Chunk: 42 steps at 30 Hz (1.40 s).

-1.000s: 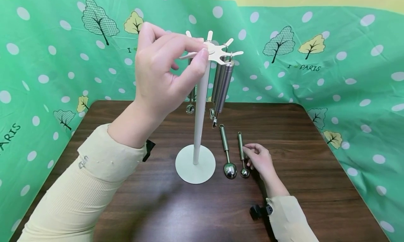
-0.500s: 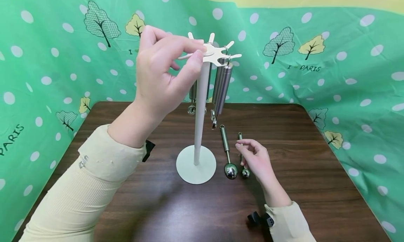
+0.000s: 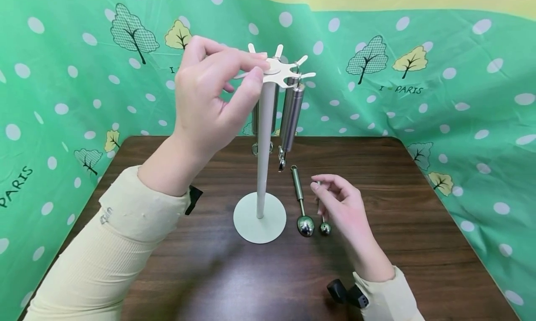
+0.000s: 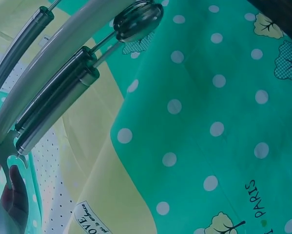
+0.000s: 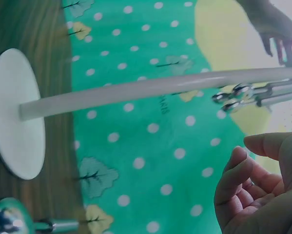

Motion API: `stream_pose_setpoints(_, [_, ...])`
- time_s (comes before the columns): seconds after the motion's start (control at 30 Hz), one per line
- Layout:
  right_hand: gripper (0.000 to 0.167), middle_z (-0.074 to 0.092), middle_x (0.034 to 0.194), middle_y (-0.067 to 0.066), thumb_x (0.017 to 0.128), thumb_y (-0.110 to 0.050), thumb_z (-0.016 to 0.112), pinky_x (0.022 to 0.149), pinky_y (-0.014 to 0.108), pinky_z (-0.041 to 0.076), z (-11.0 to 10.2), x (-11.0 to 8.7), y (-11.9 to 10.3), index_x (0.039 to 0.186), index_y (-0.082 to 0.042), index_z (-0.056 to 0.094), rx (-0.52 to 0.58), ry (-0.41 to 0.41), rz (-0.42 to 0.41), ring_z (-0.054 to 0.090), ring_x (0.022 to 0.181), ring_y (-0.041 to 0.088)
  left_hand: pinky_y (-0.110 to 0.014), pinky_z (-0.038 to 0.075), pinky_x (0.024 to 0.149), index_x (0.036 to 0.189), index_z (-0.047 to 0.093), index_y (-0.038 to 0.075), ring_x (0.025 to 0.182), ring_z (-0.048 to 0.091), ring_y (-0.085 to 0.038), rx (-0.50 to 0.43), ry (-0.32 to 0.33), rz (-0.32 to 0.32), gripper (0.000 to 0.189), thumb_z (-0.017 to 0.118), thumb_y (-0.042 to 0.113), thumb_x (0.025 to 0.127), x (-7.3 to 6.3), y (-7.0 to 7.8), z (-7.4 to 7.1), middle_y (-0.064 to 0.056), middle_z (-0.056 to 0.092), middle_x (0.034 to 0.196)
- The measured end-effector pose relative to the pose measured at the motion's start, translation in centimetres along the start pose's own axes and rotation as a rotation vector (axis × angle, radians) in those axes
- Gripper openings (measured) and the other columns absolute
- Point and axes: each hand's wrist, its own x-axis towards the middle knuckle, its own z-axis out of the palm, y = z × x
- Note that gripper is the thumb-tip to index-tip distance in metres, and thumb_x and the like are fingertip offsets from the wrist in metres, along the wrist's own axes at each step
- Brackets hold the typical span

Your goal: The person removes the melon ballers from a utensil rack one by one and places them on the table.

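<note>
A white utensil stand has a round base (image 3: 247,218), an upright pole (image 3: 263,144) and a top with several prongs (image 3: 289,72). My left hand (image 3: 215,90) pinches the edge of that top between thumb and forefinger. Metal-handled utensils (image 3: 292,116) hang from the prongs; the left wrist view shows a spoon-like head (image 4: 138,22) on one. A larger metal scoop (image 3: 305,225) and a small melon baller (image 3: 324,228) lie on the table. Over the melon baller's handle is my right hand (image 3: 343,202), which partly hides it. Its fingers (image 5: 228,190) curl loosely, with nothing visible between them.
The dark wooden table (image 3: 201,274) has a green dotted curtain (image 3: 335,37) behind it and at both sides. The larger scoop lies between the stand's base and my right hand.
My right hand has moved from beside the melon baller to over its handle, a little higher in view. The stand's top appears slightly further left, my left hand still pinching it.
</note>
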Motion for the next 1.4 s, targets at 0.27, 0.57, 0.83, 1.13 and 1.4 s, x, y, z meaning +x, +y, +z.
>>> stream_pose_setpoints(0.27, [0.016,0.062,0.069,-0.001,0.094,-0.007,0.064,0.04,0.027,0.046,0.2,0.1,-1.8,0.104,-0.018,0.07,0.046,-0.03,-0.122,0.053,0.045,0.015,-0.02,0.042,0.063,0.086,0.078,0.005,0.088,0.055,-0.028,-0.001,-0.042,-0.019,0.033,0.048,0.019,0.088,0.0,0.0,-0.4,-0.005,0.078,0.094])
stream_pose_setpoints(0.57, [0.02,0.07,0.078,-0.002,0.093,-0.001,0.063,0.039,0.028,0.048,0.7,0.6,-4.4,0.106,-0.013,0.071,0.079,-0.031,-0.238,0.056,0.045,0.019,-0.036,0.056,0.071,0.084,0.077,0.005,0.086,0.069,-0.026,0.101,-0.04,0.066,0.031,0.051,0.019,0.09,0.5,-0.3,-0.7,-0.003,0.077,0.079])
stream_pose_setpoints(0.83, [0.021,0.074,0.088,-0.001,0.093,0.001,0.061,0.041,0.028,0.049,1.1,1.5,-6.6,0.112,-0.003,0.07,0.098,-0.037,-0.339,0.057,0.048,0.018,-0.031,0.05,0.063,0.085,0.074,0.006,0.077,0.068,-0.017,0.107,-0.147,0.062,0.029,0.056,0.026,0.094,1.2,0.4,-1.1,0.0,0.07,0.071])
stream_pose_setpoints(1.13, [0.025,0.074,0.097,-0.004,0.094,-0.005,0.063,0.045,0.028,0.051,1.9,1.9,-8.1,0.118,-0.003,0.068,0.034,-0.058,-0.298,0.059,0.048,0.018,-0.027,0.05,0.098,0.098,0.075,0.006,0.095,0.071,-0.019,0.116,-0.28,0.037,0.031,0.061,0.034,0.093,1.1,0.7,-1.3,-0.003,0.076,0.089])
stream_pose_setpoints(1.4, [0.031,0.071,0.105,-0.001,0.094,-0.009,0.064,0.047,0.026,0.051,2.5,2.2,-8.3,0.125,-0.007,0.066,-0.035,-0.072,-0.267,0.057,0.047,0.016,-0.026,0.043,0.109,0.103,0.077,0.008,0.105,0.071,-0.019,0.135,-0.296,-0.019,0.035,0.064,0.039,0.091,1.3,1.0,-1.2,-0.002,0.078,0.097])
